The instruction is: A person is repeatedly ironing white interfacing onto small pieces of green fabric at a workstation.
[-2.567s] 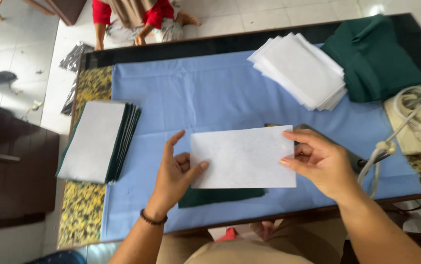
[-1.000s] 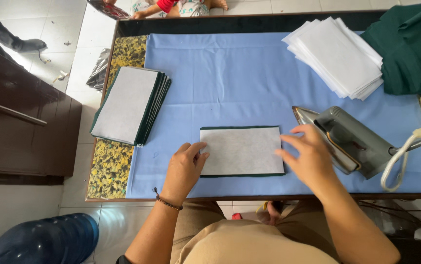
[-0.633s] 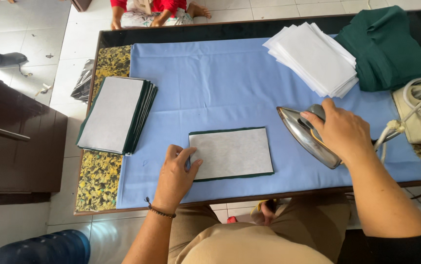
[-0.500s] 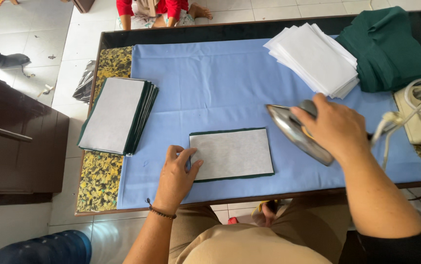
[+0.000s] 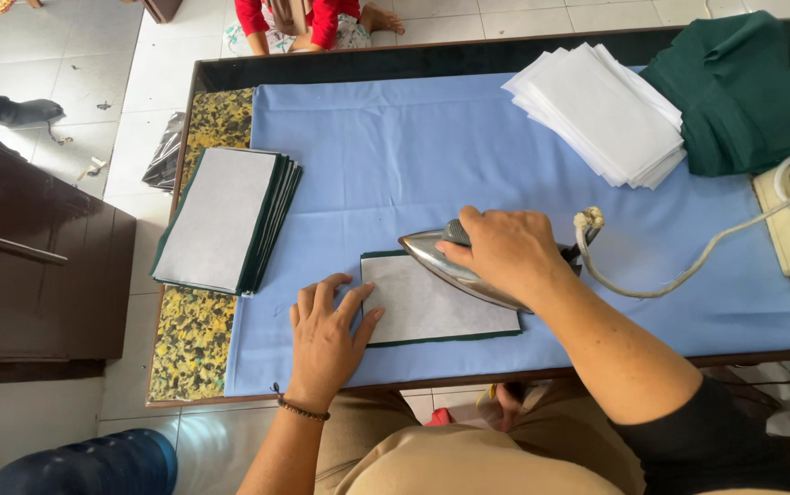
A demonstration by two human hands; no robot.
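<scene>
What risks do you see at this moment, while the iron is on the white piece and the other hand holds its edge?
1. The left hand pins the white piece close to the iron; a burn seems possible if the iron slides left.
2. The cord lies looped across the blue cloth and might snag.
3. The iron held by the right hand might scorch the piece if it rests there.

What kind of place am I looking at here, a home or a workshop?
Most likely a small garment workshop's pressing station. The right hand holds an iron on a white-faced green fabric piece, the left hand steadying it. A stack of finished pieces, white sheets and folded green cloth suggest batch work.
</scene>
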